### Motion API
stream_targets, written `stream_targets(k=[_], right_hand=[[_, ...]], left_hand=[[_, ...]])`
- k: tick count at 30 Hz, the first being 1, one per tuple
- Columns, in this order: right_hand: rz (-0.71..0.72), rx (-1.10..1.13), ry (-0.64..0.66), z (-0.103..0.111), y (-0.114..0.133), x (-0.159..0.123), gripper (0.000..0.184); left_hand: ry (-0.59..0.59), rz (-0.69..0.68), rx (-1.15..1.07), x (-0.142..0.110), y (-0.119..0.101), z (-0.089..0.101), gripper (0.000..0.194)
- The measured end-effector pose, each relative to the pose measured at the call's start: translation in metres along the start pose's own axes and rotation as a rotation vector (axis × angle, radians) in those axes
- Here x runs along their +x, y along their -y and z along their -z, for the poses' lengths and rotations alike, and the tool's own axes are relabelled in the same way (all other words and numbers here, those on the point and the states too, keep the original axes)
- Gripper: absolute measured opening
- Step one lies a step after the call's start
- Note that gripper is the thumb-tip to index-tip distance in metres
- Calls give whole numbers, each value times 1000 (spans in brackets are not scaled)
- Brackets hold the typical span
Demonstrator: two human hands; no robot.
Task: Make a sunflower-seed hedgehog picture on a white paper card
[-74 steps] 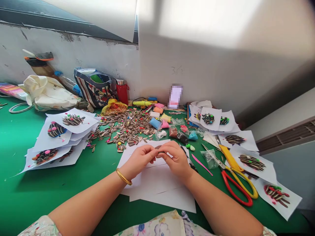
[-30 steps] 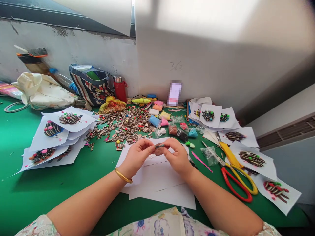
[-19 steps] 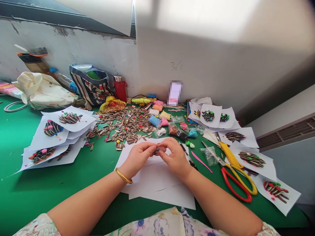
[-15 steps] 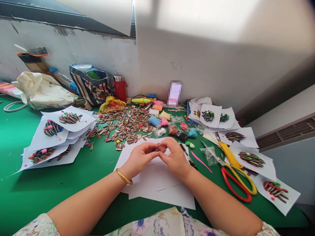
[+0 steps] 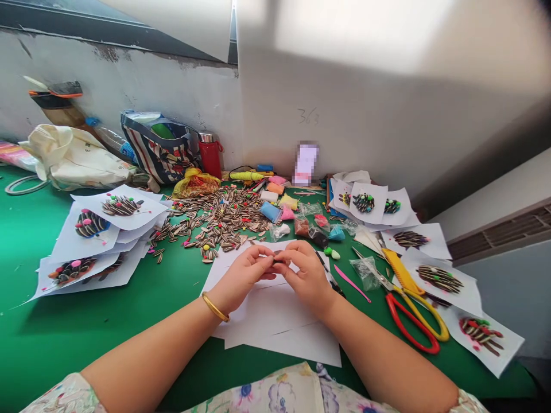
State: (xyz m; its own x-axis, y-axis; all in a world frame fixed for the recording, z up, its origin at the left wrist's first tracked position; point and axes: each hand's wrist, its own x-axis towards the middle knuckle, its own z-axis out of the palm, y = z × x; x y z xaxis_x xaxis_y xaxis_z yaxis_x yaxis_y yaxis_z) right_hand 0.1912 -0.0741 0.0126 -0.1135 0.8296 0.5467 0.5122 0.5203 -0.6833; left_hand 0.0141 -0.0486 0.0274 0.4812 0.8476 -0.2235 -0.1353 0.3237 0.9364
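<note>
My left hand (image 5: 243,274) and my right hand (image 5: 303,273) meet over a loose stack of white paper sheets (image 5: 279,321) on the green table. The fingertips of both hands pinch one small dark piece (image 5: 277,260) between them; it is mostly covered, so I cannot make out what it is. A gold bangle (image 5: 214,308) sits on my left wrist. Just beyond the hands lies a heap of striped sunflower seeds (image 5: 219,221).
Red and yellow scissors (image 5: 415,324) and a pink stick (image 5: 352,283) lie right of my hands. Sheets with seed pictures (image 5: 92,229) are piled left, and more sheets (image 5: 439,278) lie right. Coloured clay bags (image 5: 301,221), a red flask (image 5: 210,155) and a striped bag (image 5: 157,146) stand by the wall.
My hands have stayed together over the paper, dropping slightly from where they were a second ago. The fingers keep working the small dark piece between them.
</note>
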Motion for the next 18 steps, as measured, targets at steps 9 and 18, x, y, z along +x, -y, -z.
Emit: stream_targets(k=[9, 18], right_hand=[[72, -23, 30, 4, 1, 0, 19], [92, 18, 91, 3, 2, -1, 18]], left_hand=[[-11, -30, -55, 4, 0, 4, 36], [-1, -87, 271, -2, -3, 3, 43]])
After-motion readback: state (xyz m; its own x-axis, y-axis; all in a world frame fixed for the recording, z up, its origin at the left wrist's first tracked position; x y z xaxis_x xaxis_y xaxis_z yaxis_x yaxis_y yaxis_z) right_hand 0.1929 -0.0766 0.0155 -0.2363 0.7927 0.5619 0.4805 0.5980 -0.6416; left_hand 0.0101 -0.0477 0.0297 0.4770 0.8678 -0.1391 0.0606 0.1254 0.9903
